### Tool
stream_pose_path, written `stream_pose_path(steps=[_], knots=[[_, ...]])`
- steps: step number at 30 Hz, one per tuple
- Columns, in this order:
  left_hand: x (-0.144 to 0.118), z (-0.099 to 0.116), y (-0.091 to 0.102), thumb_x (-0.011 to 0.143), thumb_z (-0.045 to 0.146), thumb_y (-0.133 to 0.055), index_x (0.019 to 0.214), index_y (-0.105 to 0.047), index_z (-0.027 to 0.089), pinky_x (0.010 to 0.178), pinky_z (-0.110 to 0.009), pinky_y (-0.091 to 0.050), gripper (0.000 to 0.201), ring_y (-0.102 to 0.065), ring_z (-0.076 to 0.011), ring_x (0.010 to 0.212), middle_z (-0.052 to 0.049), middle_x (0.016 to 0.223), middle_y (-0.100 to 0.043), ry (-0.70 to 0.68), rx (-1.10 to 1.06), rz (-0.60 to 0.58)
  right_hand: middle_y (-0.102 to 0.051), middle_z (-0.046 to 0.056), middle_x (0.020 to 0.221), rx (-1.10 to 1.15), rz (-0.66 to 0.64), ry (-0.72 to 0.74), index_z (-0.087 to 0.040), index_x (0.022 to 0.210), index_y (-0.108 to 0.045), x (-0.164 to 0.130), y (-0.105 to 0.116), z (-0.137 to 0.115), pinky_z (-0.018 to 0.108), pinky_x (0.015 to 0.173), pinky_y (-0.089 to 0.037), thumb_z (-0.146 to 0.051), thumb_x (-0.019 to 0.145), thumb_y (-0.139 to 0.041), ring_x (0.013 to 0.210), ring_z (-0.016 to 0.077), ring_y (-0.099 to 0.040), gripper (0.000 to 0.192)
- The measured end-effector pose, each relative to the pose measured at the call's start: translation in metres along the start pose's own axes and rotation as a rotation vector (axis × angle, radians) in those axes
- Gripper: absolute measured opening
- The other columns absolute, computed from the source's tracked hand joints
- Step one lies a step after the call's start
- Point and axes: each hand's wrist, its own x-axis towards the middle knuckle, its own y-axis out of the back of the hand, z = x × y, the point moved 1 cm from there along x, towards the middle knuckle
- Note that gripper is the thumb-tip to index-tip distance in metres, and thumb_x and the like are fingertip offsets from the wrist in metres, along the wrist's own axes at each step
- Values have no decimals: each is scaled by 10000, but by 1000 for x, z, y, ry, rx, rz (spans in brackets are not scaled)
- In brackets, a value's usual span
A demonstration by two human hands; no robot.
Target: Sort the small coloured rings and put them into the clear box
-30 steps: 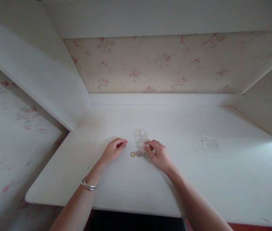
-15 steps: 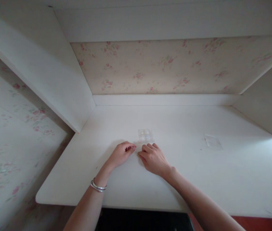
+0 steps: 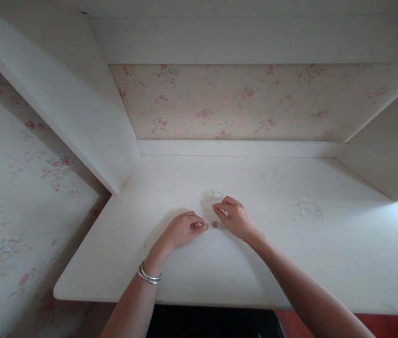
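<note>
1. While you leaned over the white desk, your left hand lay curled on the surface, fingertips pinched narrowly on what looked like a small yellowish ring; the grip was too small to read for certain.
2. Your right hand hovered just beyond it, thumb and forefinger drawn close together near the front edge of a small clear plastic box. Whether those fingers held anything, the head view did not show.
3. Between your two hands, a small reddish ring sat loose on the desk, just beside the left fingertips and touching neither hand as far as could be told.
4. The clear box stood on the desk directly behind your right fingers, near but apart from the loose ring. Its contents were too faint to make out.
5. Well off to your right, a flat clear lid-like piece lay alone on the desk, so the box appeared to stand uncovered.
6. Judging from this, the sorting of the little rings looked partway along: one ring seemed in your left grip, one remained loose on the desk, and the lid remained apart from the box.
7. A silver bangle circled your left wrist; flowered wallpaper backed the alcove.
</note>
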Motion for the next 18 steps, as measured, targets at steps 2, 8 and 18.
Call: stream_pose_path(steps=[2,8,18], knots=[[-1,0,-2,849,325,-549,910,-702,231,676,-220,-441,190,-558,-111,679,-8,820,-614,-19,49,-16,-601,9,773,1,42,-72,-250,859,-732,10,-1,11,231,643,-394,-282,863,-542,663,111,-542,192],[-5,6,-2,876,298,-513,919,-700,259,747,-237,-438,196,-584,-125,763,-5,884,-620,-104,207,-28,-610,8,806,-93,12,-141,-253,870,-735,38,-6,25,222,650,-398,-299,865,-519,662,105,-556,221],[-3,7,-4,908,276,-456,896,-681,245,757,-262,-425,228,-584,-137,796,-4,889,-629,-126,313,-44,-625,9,816,-192,-141,-145,-285,860,-737,54,-16,23,230,646,-364,-310,879,-477,712,123,-574,261]])
